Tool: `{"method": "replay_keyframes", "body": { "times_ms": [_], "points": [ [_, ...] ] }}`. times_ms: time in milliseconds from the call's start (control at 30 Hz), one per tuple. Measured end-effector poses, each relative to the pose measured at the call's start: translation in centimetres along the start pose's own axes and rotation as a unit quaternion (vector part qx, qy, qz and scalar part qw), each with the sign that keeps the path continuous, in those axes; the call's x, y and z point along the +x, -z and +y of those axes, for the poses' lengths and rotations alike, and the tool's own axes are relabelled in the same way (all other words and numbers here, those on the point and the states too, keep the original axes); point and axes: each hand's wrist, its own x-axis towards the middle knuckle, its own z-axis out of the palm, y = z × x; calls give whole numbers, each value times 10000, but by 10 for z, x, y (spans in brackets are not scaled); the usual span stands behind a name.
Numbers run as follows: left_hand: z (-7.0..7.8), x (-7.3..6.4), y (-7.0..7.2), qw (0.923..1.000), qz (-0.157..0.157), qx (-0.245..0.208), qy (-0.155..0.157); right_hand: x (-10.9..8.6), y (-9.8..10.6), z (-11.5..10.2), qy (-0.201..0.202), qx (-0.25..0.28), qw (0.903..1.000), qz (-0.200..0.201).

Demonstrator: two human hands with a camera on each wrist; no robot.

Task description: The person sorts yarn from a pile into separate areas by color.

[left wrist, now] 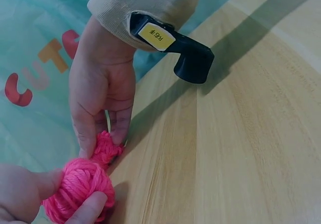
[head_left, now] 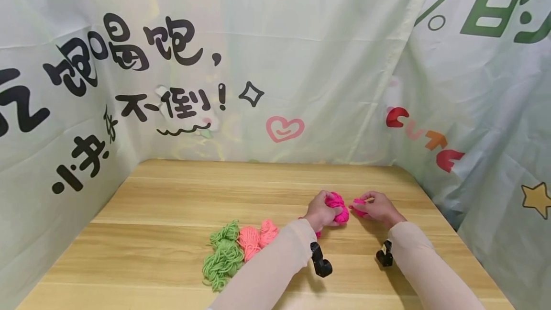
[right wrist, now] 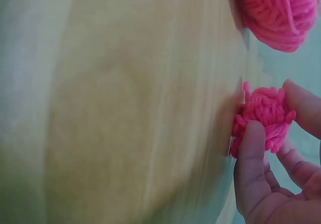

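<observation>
In the head view my left hand (head_left: pixel 319 212) grips a bright pink ball of yarn (head_left: pixel 337 208) above the right half of the table. The left wrist view shows thumb and fingers on either side of that yarn ball (left wrist: pixel 83 188). To its right, my right hand (head_left: pixel 382 207) pinches a small, knobbly pink yarn piece (head_left: pixel 359 207). Seen from the right wrist, this piece (right wrist: pixel 265 114) has short loops and ends sticking out, held between thumb and fingers. The two pink things are close together. A bit more pink yarn (head_left: pixel 318 234) peeks out below my left hand.
A green yarn bundle (head_left: pixel 224 258) and coral yarn (head_left: pixel 249 242) lie on the wooden table (head_left: pixel 155 238) left of my left forearm, which partly covers the coral yarn. Printed cloth (head_left: pixel 336 85) hangs along the back and sides. Black cameras stick out from both wrists.
</observation>
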Motion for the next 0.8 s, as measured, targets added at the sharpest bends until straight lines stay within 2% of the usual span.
{"method": "replay_keyframes", "body": {
  "times_ms": [367,600,800],
  "points": [
    [0,-1,0,9984,230,494,-130,4,-2,3,57,180,9998,-24],
    [-1,-1,-1,9957,152,875,-277,3,-5,2,33,309,9995,-9],
    [-2,2,0,9919,115,1225,-329,2,-3,0,-8,121,9999,46]
  ]
}}
